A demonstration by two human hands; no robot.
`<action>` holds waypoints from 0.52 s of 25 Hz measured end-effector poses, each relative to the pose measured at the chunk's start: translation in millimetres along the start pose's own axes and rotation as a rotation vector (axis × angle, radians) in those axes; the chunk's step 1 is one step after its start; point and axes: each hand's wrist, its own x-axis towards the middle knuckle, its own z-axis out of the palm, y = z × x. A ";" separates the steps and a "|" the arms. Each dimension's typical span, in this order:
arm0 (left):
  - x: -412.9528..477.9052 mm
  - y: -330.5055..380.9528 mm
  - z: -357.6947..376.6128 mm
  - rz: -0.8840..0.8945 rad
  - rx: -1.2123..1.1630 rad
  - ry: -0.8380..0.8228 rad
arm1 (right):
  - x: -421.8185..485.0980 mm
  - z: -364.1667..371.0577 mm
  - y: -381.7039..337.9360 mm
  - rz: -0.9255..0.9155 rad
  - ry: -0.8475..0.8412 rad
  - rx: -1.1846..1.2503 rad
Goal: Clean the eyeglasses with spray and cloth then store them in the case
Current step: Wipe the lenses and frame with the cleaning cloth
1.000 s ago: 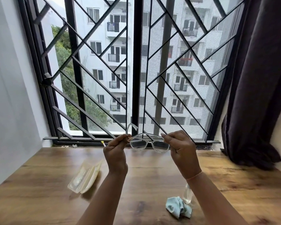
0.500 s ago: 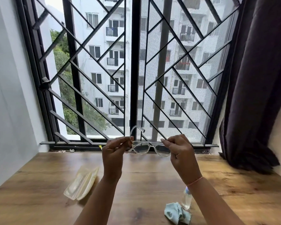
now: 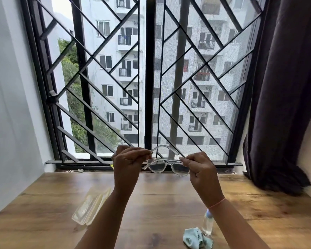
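While both hands pinch it, eyeglasses [image 3: 167,165] hang between left hand [image 3: 127,163] and right hand [image 3: 199,169] | case [image 3: 90,207], cloth [image 3: 196,239], spray bottle [image 3: 207,223] on table [image 3: 160,203] below.

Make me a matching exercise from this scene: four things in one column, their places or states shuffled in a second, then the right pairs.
Things:
1. glasses
2. case
3. cloth
4. bottle

Places or states:
a. crumpled on the table
b. upright, partly behind the right forearm
c. held up in both hands
d. lying left of the left forearm

Pairs: 1-c, 2-d, 3-a, 4-b
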 end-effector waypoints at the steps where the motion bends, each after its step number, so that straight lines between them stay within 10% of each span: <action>1: 2.5 1.3 0.0 0.034 0.057 -0.009 | 0.1 -0.6 1.1 0.027 -0.002 0.042; 13: 7.0 15.4 4.9 0.315 0.574 -0.121 | 5.9 -13.7 1.7 0.256 -0.089 0.328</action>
